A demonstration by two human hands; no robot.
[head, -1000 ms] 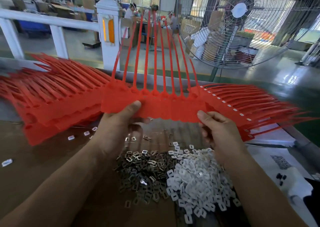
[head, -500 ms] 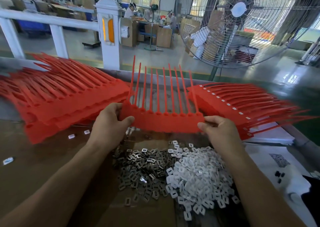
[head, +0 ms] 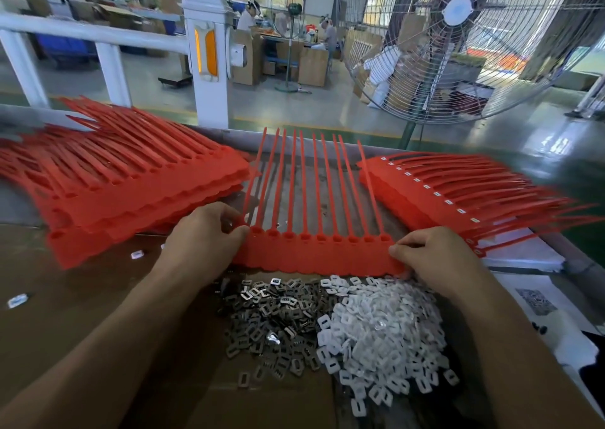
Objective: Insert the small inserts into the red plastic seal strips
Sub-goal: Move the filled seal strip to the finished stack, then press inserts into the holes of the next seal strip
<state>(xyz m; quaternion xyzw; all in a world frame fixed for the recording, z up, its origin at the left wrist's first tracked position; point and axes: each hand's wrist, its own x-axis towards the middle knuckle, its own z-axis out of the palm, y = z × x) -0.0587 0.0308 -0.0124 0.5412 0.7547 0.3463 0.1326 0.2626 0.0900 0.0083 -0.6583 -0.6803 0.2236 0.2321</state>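
- Left hand: fingers curled, thumb and fingertips pinching left end of red seal strip sheet.
- Right hand: fingers curled, pinching right end of same sheet at its corner.
- Sheet lying flat on worktable, between both hands; solid band nearest the body, row of square sockets along band's far edge, thin tails running away toward table's far edge.
- Sockets on held sheet appear unfilled; blurred, not certain.
- Directly below sheet: heap of dark metal inserts on left, touching heap of white plastic inserts on right. A few loose white pieces scattered further left on table.
- Left of sheet: tall stack of red sheets, tails fanned up-left.
- Right of sheet: second stack, white inserts visible in sockets along its top edge.
- Surface: brown cardboard-like top; white paper under and beside right stack.
- Room: factory floor, white railing post behind table, large pedestal fan at right, seated workers at far benches.
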